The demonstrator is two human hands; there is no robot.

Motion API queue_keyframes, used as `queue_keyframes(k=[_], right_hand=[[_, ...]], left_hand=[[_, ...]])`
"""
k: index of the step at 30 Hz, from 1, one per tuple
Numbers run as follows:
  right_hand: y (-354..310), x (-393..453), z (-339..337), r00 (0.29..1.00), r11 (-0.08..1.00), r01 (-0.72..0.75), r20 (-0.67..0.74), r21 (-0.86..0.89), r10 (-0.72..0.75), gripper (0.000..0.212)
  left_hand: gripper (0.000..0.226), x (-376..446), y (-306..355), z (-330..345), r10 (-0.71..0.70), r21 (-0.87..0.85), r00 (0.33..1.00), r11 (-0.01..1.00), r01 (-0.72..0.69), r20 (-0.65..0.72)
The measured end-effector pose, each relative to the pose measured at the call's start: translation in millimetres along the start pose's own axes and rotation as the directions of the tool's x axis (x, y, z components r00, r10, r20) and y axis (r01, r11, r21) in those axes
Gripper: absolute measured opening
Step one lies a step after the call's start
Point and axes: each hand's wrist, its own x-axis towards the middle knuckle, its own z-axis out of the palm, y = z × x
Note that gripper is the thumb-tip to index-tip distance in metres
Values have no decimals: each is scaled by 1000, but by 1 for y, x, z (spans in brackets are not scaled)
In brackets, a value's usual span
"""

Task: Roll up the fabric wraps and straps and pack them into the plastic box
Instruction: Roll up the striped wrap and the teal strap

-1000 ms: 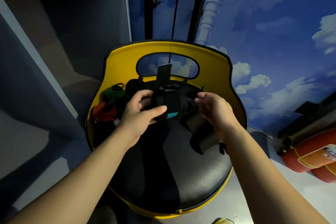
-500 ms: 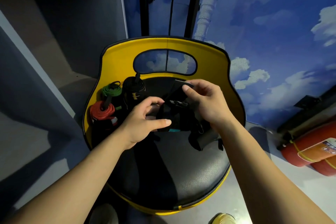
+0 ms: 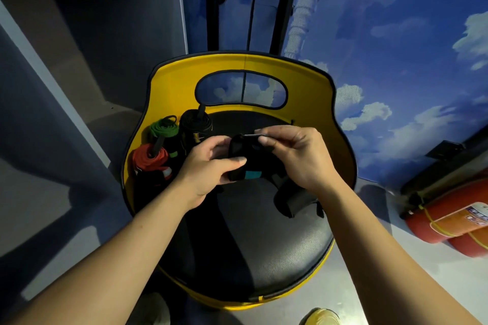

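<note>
Left hand (image 3: 211,166): grip closed round the near left side of a black wrap (image 3: 245,163), thumb lying across its front, fingers curled behind it.
Right hand (image 3: 298,155): grip pinching the wrap's loose top edge between thumb and fingertips, at the upper right of the bundle.
Black wrap: a partly rolled bundle held between both hands, above the back part of the chair seat (image 3: 250,240); a small teal patch shows on its lower front.
Loose end: dark fabric (image 3: 293,199) trails down from under the right hand and lies on the seat, just beside the right wrist.
Chair: yellow shell (image 3: 169,87) with a black padded seat and an oval opening in its backrest.
Rolled pieces: three stand at the seat's back left, touching one another: a green-edged roll (image 3: 163,128), a red-edged roll (image 3: 150,157) in front of it, and a black roll (image 3: 195,126) to their right, just beside the left hand.
In the way: the left hand hides part of the black roll; both hands cover much of the wrap.
Writing: a small yellow mark on the black roll, too small to read; a printed label on the red cylinder (image 3: 449,219), unreadable.
Surroundings: the red cylinder lies on the floor at the right, well apart from the chair; a wall painted with blue sky and clouds (image 3: 396,60) stands behind; grey shelving (image 3: 79,34) is at the left.
Plastic box: I cannot tell where it is.
</note>
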Motion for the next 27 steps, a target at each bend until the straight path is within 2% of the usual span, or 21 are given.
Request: queue_keyframes(k=[6, 11, 13, 15, 18, 21, 23, 25, 27], right_hand=[[12, -10, 5, 952, 937, 304, 27, -172, -304, 16], [21, -18, 13, 941, 919, 337, 51, -206, -333, 26], [19, -19, 16, 968, 958, 250, 31, -138, -248, 24], [14, -19, 20, 997, 996, 68, -24, 57, -67, 21], [12, -16, 25, 985, 926, -125, -65, 356, 158, 14], [12, -14, 28, 960, 851, -235, -25, 469, 279, 11], [10, -14, 26, 949, 831, -272, -11, 486, 317, 11], [10, -13, 24, 930, 804, -325, 16, 498, 366, 26], [12, -13, 22, 888, 722, -446, 161, 529, 430, 50]], left_hand=[[36, -3, -1, 1, 25, 21, 998, 999, -24, -51], [41, -3, -1, -1, 62, 50, 993, 997, -57, -104], [42, -2, 0, -1, 67, 42, 992, 997, -63, -110], [43, -2, 2, 0, 87, 40, 990, 996, -83, -115], [44, -4, 3, 4, 127, 38, 985, 992, -123, -115], [46, -4, 2, 3, 140, 49, 984, 990, -135, -113], [48, -4, 1, 2, 136, 50, 986, 990, -131, -99], [49, -4, 1, 1, 136, 36, 988, 990, -134, -79], [51, -4, 2, 1, 149, 12, 988, 989, -148, -52]])
